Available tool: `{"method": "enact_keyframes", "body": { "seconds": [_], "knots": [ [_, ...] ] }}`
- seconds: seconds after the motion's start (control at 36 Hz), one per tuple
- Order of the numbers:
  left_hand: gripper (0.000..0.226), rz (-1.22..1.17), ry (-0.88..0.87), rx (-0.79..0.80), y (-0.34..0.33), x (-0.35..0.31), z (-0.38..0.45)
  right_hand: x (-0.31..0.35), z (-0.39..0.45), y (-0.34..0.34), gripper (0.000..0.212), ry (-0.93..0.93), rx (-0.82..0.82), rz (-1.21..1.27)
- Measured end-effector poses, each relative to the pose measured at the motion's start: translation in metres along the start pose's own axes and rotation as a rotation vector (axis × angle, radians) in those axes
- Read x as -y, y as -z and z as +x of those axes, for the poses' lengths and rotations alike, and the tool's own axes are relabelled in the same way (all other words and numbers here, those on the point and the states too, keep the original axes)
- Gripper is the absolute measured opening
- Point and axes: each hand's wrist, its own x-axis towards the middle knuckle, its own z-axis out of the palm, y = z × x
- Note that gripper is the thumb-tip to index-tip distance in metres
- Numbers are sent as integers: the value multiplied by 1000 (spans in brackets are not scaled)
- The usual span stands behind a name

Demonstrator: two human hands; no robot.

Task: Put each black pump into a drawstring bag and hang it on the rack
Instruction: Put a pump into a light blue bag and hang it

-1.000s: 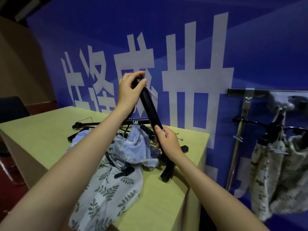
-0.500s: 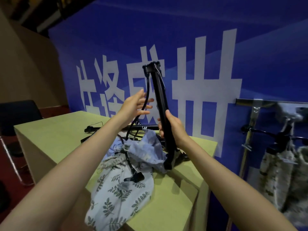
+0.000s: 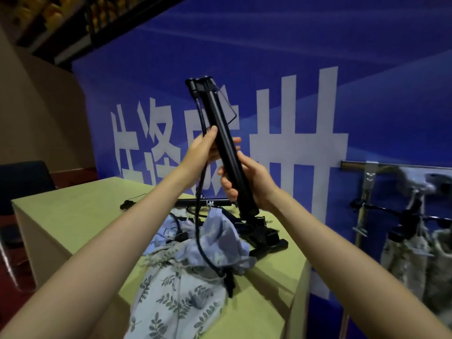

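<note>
We held the black pump [image 3: 223,145] up in the air between us and the blue wall, its long axis steeply tilted, with the head end high and leaning to the left and the foot end low and to the right, above the far part of the table [image 3: 73,211]. Our right hand [image 3: 247,182] was curled round the lower half of the barrel and bore its weight; our left hand [image 3: 208,150] sat just above it, thumb and fingers closing on the barrel and the thin hose [image 3: 199,228] beside it. That hose ran down from the head, past the left hand, and hung loose to the leaf-print drawstring bag [image 3: 181,297] lying rumpled on the near part of the table, its clip end resting on the cloth. So the bag lay directly below and nearer than the pump, closer to our left arm, and we judged that the coming move would turn on bringing the pump's low end down toward the bag's mouth, which we could not pick out among the folds. More black pump parts [image 3: 264,237] lay just beyond the bag, near the table's right edge. The rack [image 3: 367,192] stood well apart to the right, with filled bags [image 3: 406,260] already hanging from it, and open air lay between it and the table.
</note>
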Motion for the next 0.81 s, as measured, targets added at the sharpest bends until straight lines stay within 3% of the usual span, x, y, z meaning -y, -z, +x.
{"method": "enact_keyframes", "body": {
  "seconds": [0.06, 0.11, 0.17, 0.25, 0.33, 0.39, 0.5, 0.56, 0.67, 0.81],
  "knots": [
    [34, -254, 50, -92, -10, 3, -4, -8, 1, -5, 59, -43, 6, -44],
    [34, -334, 84, -236, -13, 6, -2, -17, 5, -5, 59, -62, -62, -179],
    [32, -255, 87, -358, -9, 8, 1, -25, 7, 3, 49, -28, -227, -412],
    [23, -167, 29, -493, 0, 8, 6, -38, 5, 19, 16, 150, -495, -698],
    [21, -105, 22, -599, 11, 7, 12, -42, -8, 21, 10, 374, -734, -875],
    [21, -84, 32, -612, 15, 10, 15, -43, -15, 11, 12, 444, -683, -929],
    [19, -42, 18, -603, 7, 16, 17, -54, -11, -20, 27, 258, -374, -1328],
    [20, -17, -7, -599, 2, 18, 18, -60, -5, -29, 37, 210, -382, -1446],
    [20, 8, -37, -597, 1, 18, 19, -69, 6, -27, 36, 217, -484, -1404],
    [16, -87, 93, -449, 22, 3, 18, -63, 2, -12, 40, 149, -548, -813]
  ]
}}
